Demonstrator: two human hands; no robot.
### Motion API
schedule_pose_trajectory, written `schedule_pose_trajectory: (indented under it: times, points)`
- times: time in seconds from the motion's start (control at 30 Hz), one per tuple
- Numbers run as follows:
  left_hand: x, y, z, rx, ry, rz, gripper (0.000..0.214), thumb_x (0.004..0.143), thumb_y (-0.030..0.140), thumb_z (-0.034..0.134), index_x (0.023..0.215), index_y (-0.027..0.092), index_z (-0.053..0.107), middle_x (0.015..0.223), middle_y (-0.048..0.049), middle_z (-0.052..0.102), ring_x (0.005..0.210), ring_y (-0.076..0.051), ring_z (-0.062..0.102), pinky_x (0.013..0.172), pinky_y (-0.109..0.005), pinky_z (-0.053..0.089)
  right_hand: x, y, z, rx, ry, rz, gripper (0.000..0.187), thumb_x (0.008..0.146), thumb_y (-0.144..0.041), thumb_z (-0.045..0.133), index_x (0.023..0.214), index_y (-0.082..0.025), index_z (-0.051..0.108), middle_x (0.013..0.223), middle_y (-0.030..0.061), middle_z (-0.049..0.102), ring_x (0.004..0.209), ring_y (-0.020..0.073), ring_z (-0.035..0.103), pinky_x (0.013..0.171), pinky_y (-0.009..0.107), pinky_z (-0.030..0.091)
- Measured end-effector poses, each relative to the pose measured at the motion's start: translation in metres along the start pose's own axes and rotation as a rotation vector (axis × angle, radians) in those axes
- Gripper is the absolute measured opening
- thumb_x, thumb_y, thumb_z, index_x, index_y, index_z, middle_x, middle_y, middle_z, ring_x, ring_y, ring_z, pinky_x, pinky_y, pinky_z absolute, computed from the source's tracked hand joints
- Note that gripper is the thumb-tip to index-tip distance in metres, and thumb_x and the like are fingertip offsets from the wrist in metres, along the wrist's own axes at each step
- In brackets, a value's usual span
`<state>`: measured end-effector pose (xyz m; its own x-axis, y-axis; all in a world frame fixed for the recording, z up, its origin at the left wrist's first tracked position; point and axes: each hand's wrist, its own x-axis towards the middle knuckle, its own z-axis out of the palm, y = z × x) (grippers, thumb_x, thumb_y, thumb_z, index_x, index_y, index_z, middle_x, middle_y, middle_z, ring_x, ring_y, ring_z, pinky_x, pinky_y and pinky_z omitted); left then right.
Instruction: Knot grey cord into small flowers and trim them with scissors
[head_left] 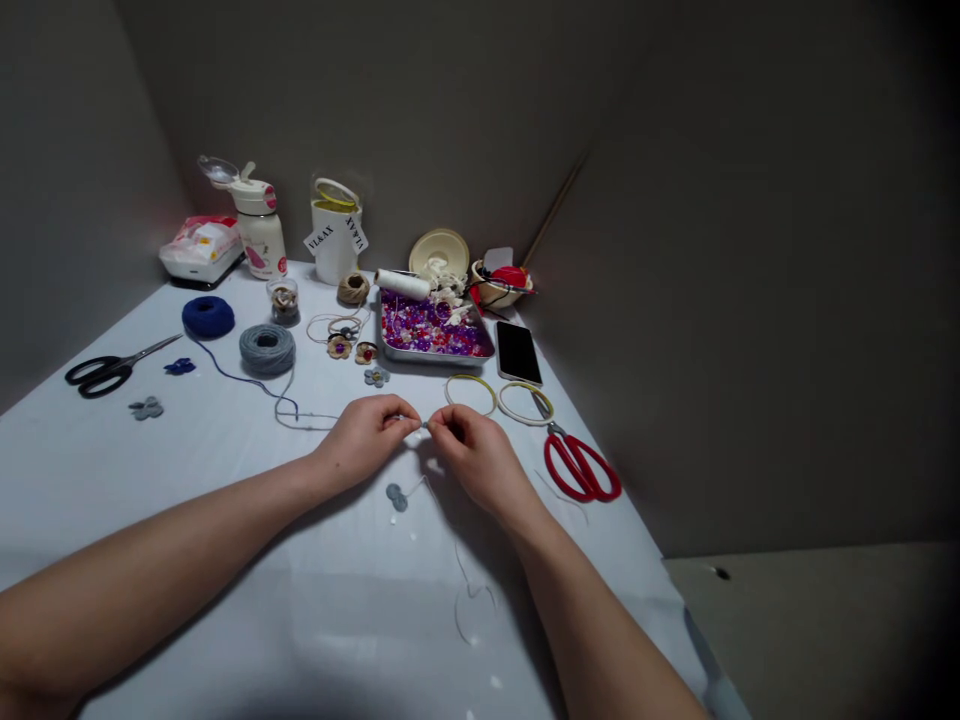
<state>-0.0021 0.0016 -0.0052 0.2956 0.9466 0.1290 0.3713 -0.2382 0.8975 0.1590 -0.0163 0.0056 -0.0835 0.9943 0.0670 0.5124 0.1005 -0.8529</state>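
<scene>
Fingertips pinched, my left hand [367,435] and my right hand [480,455] meet over the table's middle. Between them shows a tiny bit of grey yarn [424,425]; its exact shape is mostly hidden by the fingers. A strand runs left from my left hand toward the grey yarn ball [268,349]. Just below the hands lies a small grey wound yarn piece [397,497] with a thin thread [461,570] trailing from it. A grey yarn flower [376,377] rests above my left hand. Two pale rings [526,403] lie beyond my right hand.
Red-handled scissors [581,465] lie at right, near a phone [518,352]. A metal tray [439,358] of beads stands behind the hands. Black scissors [112,372] and a blue yarn ball [208,317] lie left. A bottle [261,235] and white canister [335,240] stand at the back.
</scene>
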Motion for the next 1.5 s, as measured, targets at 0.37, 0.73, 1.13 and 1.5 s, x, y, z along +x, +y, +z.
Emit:
schedule_pose_trajectory:
  times: [0.37,0.73,1.13,1.5]
  points:
    - [0.000,0.004,-0.001,0.172,-0.115,0.037,0.016,0.081,0.019,0.052,0.081,0.016,0.068,0.078,-0.0049,0.068,0.073,-0.017,0.056,0.070,-0.029,0.040,-0.002,-0.002,-0.007,-0.260,-0.143,-0.124,0.012,0.081,-0.020,0.047,0.071,-0.019,0.054,0.068,0.0015,0.059,0.062,0.0139,0.050,0.059,0.025,0.034]
    - [0.004,0.004,0.000,-0.097,-0.043,-0.122,0.013,0.077,0.024,0.056,0.079,0.015,0.065,0.065,-0.0007,0.059,0.060,-0.013,0.048,0.060,-0.027,0.036,0.002,0.000,-0.007,-0.006,-0.053,-0.049,0.017,0.082,-0.030,0.051,0.076,-0.018,0.061,0.070,0.0018,0.060,0.065,0.0146,0.051,0.061,0.026,0.037]
    - [0.000,0.004,0.010,-0.440,0.152,-0.242,0.015,0.074,0.030,0.062,0.077,0.015,0.064,0.067,-0.0008,0.059,0.061,-0.012,0.048,0.060,-0.027,0.038,0.001,0.003,0.022,0.408,0.175,0.076,0.018,0.072,-0.034,0.066,0.077,-0.016,0.066,0.074,0.0028,0.065,0.066,0.0139,0.055,0.063,0.027,0.041]
    - [0.002,0.001,0.006,-0.284,0.082,-0.118,0.011,0.074,0.025,0.061,0.076,0.016,0.067,0.079,-0.0046,0.068,0.078,-0.017,0.058,0.075,-0.031,0.042,0.003,0.002,0.012,0.229,0.169,0.009,0.018,0.075,-0.034,0.059,0.070,-0.017,0.061,0.065,-0.0005,0.057,0.061,0.0133,0.048,0.058,0.026,0.037]
